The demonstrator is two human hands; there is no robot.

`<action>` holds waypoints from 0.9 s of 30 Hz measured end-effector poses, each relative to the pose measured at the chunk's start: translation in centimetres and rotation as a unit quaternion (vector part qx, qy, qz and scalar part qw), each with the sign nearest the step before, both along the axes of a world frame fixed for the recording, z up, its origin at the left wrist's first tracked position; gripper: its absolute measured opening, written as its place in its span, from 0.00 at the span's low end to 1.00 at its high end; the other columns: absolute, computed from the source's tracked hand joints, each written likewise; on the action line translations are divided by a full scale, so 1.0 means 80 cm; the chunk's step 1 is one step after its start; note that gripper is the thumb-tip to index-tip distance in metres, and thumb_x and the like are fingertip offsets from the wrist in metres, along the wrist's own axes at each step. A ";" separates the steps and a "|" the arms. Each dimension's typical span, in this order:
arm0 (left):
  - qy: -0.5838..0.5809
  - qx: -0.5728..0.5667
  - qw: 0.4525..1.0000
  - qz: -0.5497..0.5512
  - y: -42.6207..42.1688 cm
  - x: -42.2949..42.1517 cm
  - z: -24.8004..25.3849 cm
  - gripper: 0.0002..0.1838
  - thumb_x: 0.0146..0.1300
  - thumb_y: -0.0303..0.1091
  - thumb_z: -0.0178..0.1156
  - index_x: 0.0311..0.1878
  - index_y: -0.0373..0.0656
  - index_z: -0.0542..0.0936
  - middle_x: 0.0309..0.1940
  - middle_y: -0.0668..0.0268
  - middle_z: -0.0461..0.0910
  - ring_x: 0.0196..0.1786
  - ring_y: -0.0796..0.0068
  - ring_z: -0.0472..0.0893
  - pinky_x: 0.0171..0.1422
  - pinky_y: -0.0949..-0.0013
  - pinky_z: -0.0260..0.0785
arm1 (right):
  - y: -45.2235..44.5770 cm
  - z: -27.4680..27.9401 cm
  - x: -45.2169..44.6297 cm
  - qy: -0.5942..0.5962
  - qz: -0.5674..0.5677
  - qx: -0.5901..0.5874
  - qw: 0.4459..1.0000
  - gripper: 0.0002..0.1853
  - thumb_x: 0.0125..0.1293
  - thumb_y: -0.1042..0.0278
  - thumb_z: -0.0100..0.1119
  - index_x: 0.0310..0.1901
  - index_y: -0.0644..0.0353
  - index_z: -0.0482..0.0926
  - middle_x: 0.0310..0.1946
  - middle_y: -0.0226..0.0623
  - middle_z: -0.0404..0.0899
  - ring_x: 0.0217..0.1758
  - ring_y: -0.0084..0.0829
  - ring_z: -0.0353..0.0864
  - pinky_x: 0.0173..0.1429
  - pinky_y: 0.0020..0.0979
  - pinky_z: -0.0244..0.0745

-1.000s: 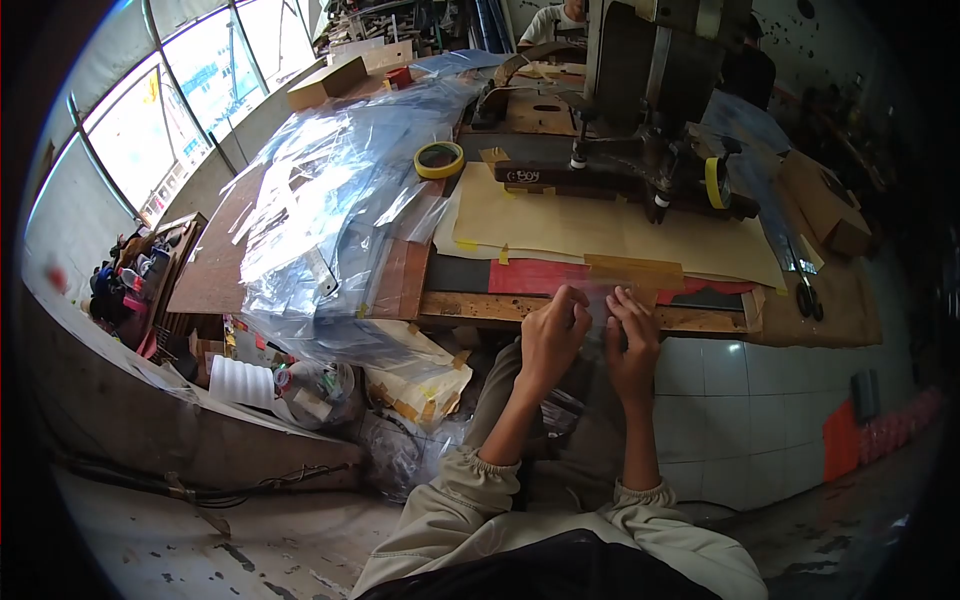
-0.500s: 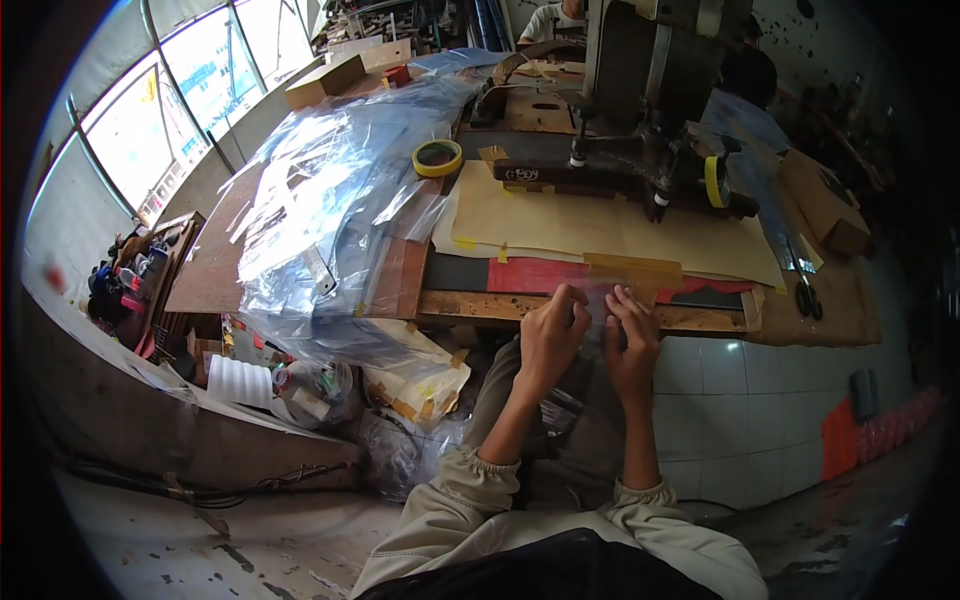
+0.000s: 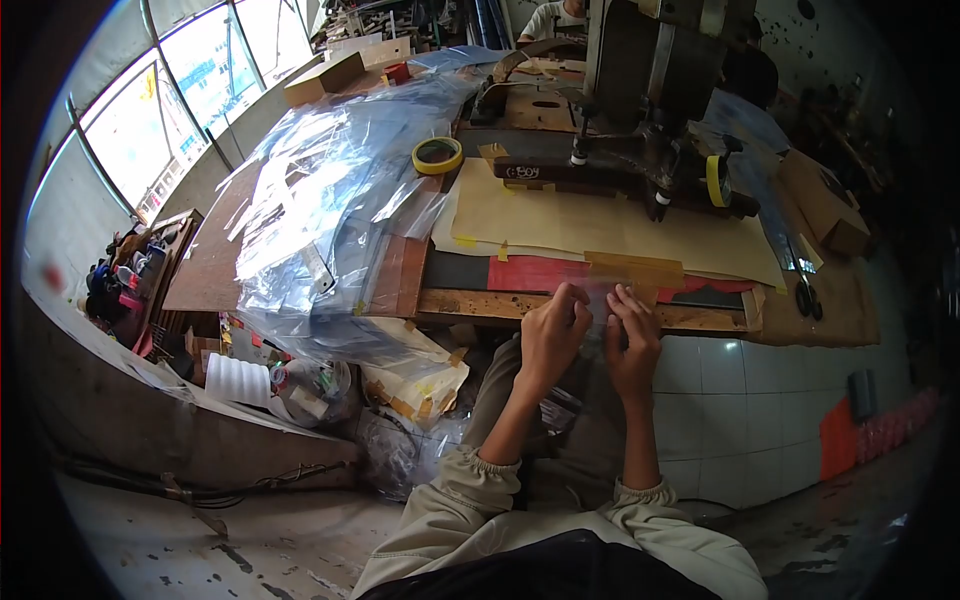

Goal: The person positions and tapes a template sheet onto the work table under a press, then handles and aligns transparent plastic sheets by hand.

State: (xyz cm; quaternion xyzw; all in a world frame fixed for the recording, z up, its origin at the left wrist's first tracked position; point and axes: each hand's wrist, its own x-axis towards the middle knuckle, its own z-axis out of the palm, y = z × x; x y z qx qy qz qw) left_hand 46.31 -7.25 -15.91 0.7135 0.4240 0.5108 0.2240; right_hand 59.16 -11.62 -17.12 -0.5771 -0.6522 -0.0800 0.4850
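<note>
My left hand [image 3: 552, 335] is closed in a pinch at the front edge of the worktable. Close beside it, my right hand [image 3: 632, 340] also pinches, its fingertips near a brown taped strip [image 3: 640, 268]. Between the two hands a thin clear plastic sheet [image 3: 597, 305] shows faintly; its outline is hard to make out. A red strip [image 3: 535, 274] lies just beyond my fingers, partly under the tan card sheets [image 3: 600, 225]. Above the card stands a dark press machine [image 3: 655, 120] with a bar lying across the sheets.
Clear plastic sheets [image 3: 330, 200] are heaped on the left of the table. Yellow tape rolls [image 3: 437, 168] sit on the table and hang on the machine. Scissors [image 3: 808, 298] and a cardboard box [image 3: 825, 205] are at right. Another person [image 3: 555, 20] is behind the machine.
</note>
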 end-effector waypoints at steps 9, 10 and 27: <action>-0.003 -0.005 1.000 -0.004 -0.001 -0.001 0.003 0.03 0.60 0.28 0.55 0.37 0.44 0.75 0.19 0.63 0.81 0.25 0.65 0.84 0.29 0.67 0.72 | 0.000 0.000 0.000 0.006 -0.001 -0.001 1.000 0.14 0.64 0.72 0.54 0.50 0.60 0.79 0.55 0.40 0.77 0.62 0.40 0.72 0.66 0.39 0.63; -0.005 -0.010 1.000 -0.006 -0.002 -0.002 0.004 0.03 0.60 0.28 0.55 0.37 0.44 0.75 0.19 0.63 0.81 0.25 0.66 0.84 0.30 0.67 0.72 | 0.000 0.000 0.000 0.006 0.000 -0.002 1.000 0.14 0.64 0.72 0.54 0.50 0.60 0.80 0.55 0.40 0.77 0.62 0.40 0.72 0.66 0.39 0.63; -0.073 -0.040 0.996 -0.013 -0.012 -0.001 0.015 0.05 0.60 0.29 0.60 0.39 0.41 0.77 0.26 0.61 0.83 0.30 0.69 0.85 0.32 0.70 0.72 | 0.001 0.013 -0.003 0.092 -0.046 0.016 0.995 0.15 0.67 0.70 0.51 0.54 0.62 0.76 0.52 0.45 0.78 0.61 0.42 0.73 0.65 0.40 0.64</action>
